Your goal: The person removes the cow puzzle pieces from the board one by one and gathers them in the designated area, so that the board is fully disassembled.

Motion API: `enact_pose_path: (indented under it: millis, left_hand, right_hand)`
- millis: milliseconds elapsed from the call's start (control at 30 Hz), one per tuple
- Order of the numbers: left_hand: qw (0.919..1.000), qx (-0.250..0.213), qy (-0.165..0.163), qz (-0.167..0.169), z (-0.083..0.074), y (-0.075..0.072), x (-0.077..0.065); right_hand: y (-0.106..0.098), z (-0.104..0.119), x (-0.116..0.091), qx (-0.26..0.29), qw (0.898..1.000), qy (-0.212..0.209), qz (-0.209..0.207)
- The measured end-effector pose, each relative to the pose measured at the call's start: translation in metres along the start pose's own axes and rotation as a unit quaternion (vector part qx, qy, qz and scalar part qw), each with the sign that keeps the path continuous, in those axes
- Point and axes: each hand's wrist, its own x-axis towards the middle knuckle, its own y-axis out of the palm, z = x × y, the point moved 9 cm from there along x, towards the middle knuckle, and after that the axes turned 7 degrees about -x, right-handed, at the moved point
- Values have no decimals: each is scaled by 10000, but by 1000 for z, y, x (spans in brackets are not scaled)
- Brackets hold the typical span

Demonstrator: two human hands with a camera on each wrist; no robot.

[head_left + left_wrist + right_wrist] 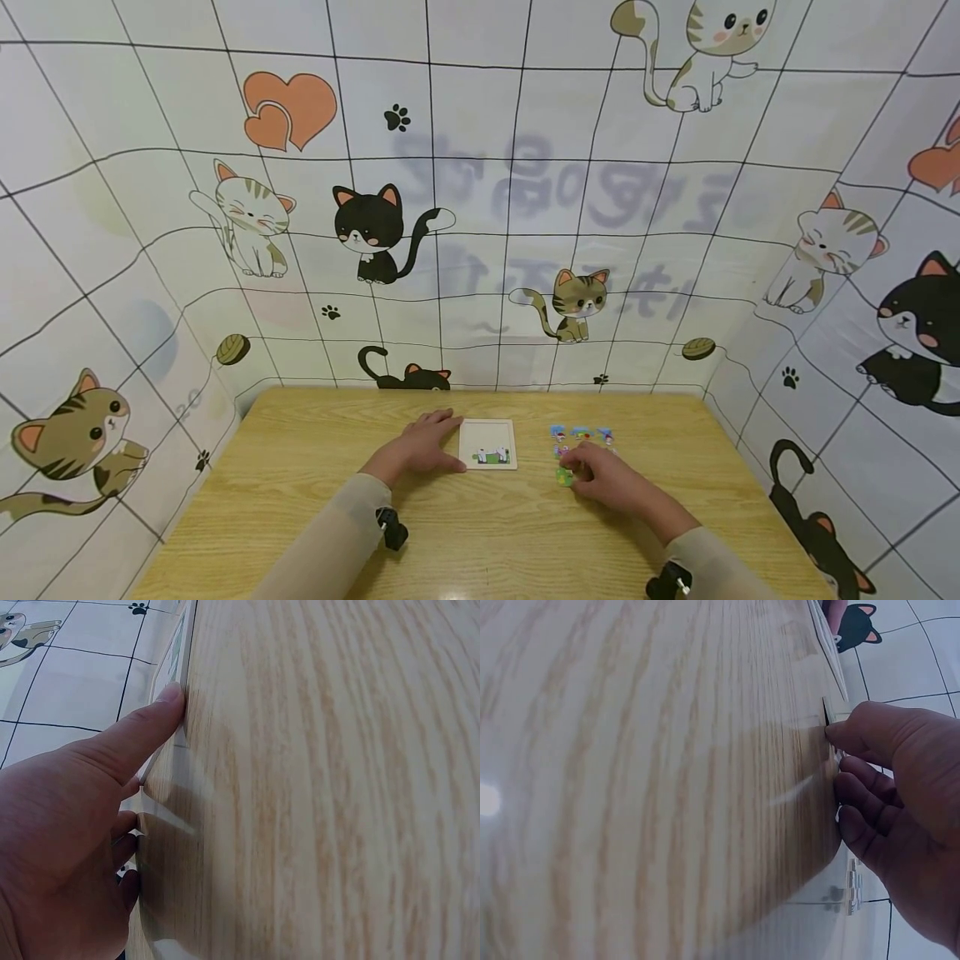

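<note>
A small square puzzle board [486, 435] with a pale raised rim lies on the table. Along its lower edge sit joined puzzle pieces [492, 456] picturing white animals on green. My left hand [422, 445] rests at the board's left side; in the left wrist view its thumb [154, 724] touches the edge. To the right, my right hand [609, 479] pinches a green puzzle piece [564, 477] by its side. In the right wrist view that thin piece [826, 711] is seen edge-on at the thumb tip. The right hand partly hides the loose pieces behind it.
Several loose, colourful puzzle pieces [581, 432] lie in rows just beyond my right hand. The wooden table [315, 475] ends at a fabric wall [480, 200] printed with cats, which also closes off both sides.
</note>
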Motion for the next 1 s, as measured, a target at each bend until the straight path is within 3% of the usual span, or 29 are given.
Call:
enact_pose_path:
  millis: [567,833,1000]
  left_hand:
    - [10000,11,9,-3,0,0,-1]
    - [10000,-7,20,-14,1,0,0]
    - [10000,-51,13,-34,-1,-1,-1]
  right_hand:
    - [-1,3,0,118,9998,88,137]
    - [-4,4,4,420,9986,302,-59]
    - [-5,16,15,358,9991,82,-225]
